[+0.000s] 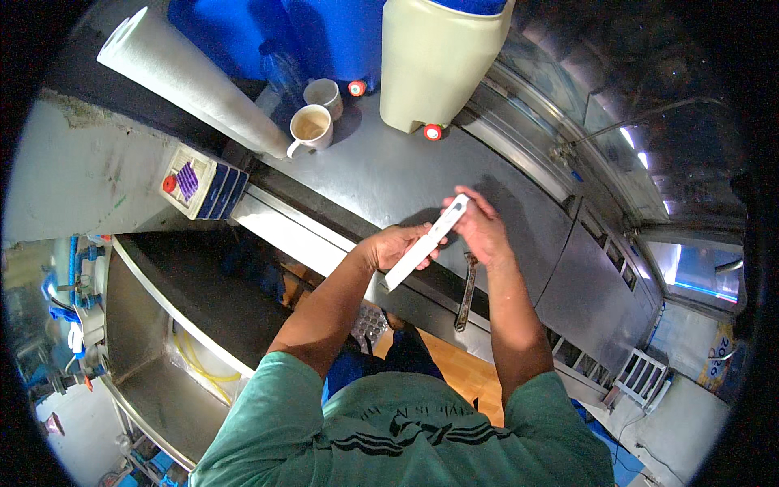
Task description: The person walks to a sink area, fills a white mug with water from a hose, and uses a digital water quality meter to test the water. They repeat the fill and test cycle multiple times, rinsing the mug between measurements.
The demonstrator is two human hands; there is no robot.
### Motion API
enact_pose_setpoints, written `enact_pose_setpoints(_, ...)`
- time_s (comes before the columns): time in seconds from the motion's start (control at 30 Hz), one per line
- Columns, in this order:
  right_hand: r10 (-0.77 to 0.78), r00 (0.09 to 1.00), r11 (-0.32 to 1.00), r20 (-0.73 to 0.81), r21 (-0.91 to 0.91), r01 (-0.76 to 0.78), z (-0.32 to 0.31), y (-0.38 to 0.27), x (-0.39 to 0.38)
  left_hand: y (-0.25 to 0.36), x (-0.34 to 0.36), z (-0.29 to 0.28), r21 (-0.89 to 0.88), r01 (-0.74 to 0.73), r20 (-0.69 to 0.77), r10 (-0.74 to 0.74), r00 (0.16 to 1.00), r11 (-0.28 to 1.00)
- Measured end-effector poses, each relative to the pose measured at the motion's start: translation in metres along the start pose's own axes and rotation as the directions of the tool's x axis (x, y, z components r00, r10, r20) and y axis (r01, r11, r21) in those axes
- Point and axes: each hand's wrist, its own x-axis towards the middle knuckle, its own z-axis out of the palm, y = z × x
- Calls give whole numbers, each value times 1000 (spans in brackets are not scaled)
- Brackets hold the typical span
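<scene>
A long, narrow white device (403, 265) with a small dark detail at its upper end is held at a slant over the counter's front edge. My left hand (392, 248) grips it along its middle and lower part, fingers curled round it. My right hand (481, 223) is at the upper end, fingers closed on it from behind, partly hidden. Just right of the device, below my right hand, a metal wrench (466, 296) lies on the edge of the steel counter (341, 178).
Behind are a cream jerrycan (436, 57), blue containers (324, 32), two mugs (311, 128), a plastic bottle (282, 69) and long white rolls (187, 89). A small compartment box (204, 181) stands at left. A steel trough (146, 341) is lower left, a white rack (641, 377) at right.
</scene>
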Motion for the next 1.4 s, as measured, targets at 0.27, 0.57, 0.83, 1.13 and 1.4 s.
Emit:
enact_pose_setpoints(0.27,-351,869,936,-349,-160,313,-70,-80,-49,44,63,-42,766,-231,-462,763,452,600)
enact_pose_setpoints(0.57,87,940,989,-329,-81,-120,-62,-3,-108,107,-81,-109,824,455,-212,928,-306,338)
enact_pose_setpoints(0.83,161,966,912,-200,-344,-223,-16,22,-79,113,-78,-109,883,373,-344,934,100,285)
enact_pose_setpoints(1.13,260,953,853,-154,-427,-301,-7,31,-93,147,-43,-111,889,147,-405,895,-186,433)
enact_pose_setpoints(1.4,389,871,776,-299,-403,-485,-4,34,-96,210,-24,-144,875,248,-359,902,-240,415)
